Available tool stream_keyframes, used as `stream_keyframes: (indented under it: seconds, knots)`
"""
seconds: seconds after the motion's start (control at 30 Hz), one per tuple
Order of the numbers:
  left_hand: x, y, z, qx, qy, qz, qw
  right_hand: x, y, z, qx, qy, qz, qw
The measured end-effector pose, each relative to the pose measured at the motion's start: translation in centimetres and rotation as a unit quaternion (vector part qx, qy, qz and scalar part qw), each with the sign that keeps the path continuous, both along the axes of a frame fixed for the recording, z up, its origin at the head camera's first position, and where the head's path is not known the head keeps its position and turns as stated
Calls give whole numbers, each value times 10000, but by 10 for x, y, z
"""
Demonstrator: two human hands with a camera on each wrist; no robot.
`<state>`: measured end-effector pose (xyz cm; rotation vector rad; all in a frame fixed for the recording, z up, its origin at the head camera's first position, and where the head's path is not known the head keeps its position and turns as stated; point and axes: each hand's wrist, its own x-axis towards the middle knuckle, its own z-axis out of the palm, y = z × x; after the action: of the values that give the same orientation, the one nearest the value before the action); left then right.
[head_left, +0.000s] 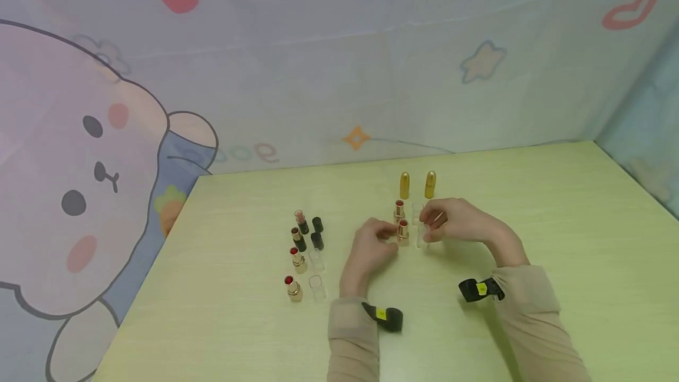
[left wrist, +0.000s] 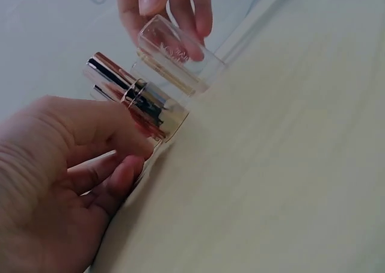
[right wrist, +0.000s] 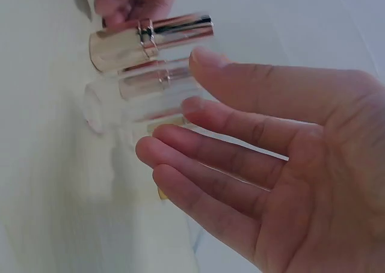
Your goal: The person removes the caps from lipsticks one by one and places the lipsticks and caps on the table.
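Note:
A gold lipstick (head_left: pixel 403 239) with its red bullet raised stands upright on the table. My left hand (head_left: pixel 368 246) is just left of it, fingertips bent close to the base; whether they touch it is hard to tell. To the lipstick's right stands a clear cap (head_left: pixel 422 237). Beside that cap is my right hand (head_left: pixel 460 221); the right wrist view shows its fingers (right wrist: pixel 210 156) extended and the thumb apart, with nothing gripped. Behind stand another gold lipstick (head_left: pixel 399 211) with a red bullet and a second clear cap (head_left: pixel 417 212).
Two closed golden bullet-shaped tubes (head_left: pixel 405 186) stand farther back. On the left is a column of several uncapped lipsticks (head_left: pixel 294 290), with black caps (head_left: pixel 317 241) and clear caps (head_left: pixel 317 289) beside them. A printed cloth (head_left: pixel 318 75) hangs behind the table (head_left: pixel 223 323).

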<state>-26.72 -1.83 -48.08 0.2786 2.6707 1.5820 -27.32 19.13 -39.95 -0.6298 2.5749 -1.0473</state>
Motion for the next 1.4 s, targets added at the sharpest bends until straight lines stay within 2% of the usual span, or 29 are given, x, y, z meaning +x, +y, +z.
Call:
stream_keyframes:
  seconds: [0.13, 0.23, 0.4, 0.57, 0.7, 0.87, 1.03, 1.4]
  knots:
    - [0, -2, 0, 107, -21, 35, 9999, 2, 7, 3, -55, -9, -35, 10000]
    - [-1, -1, -2, 270, -23, 176, 9995, 3, 10, 5, -31, 20, -137, 9999]
    - [-3, 1, -2, 635, 56, 547, 9965, 6, 13, 13, -106, 464, -543, 9974]
    - [-6, 3, -1, 1194, 439, 1073, 9860, 3, 12, 13, -628, 1183, -987, 9861]
    - [-8, 2, 1, 1466, 609, 1406, 9773, -1, 10, 11, -928, 1445, -1302, 9765]
    - [-11, 4, 4, 1739, 566, 1390, 9733, -4, 9, 8, -988, 1432, -1601, 9716]
    - [-18, 3, 4, 1945, 384, 1310, 9714, -9, 5, 4, -1085, 1388, -1593, 9714]
    - [-39, 6, 0, 1780, 346, 1116, 9771, -23, -8, 2, -1141, 1265, -1545, 9732]
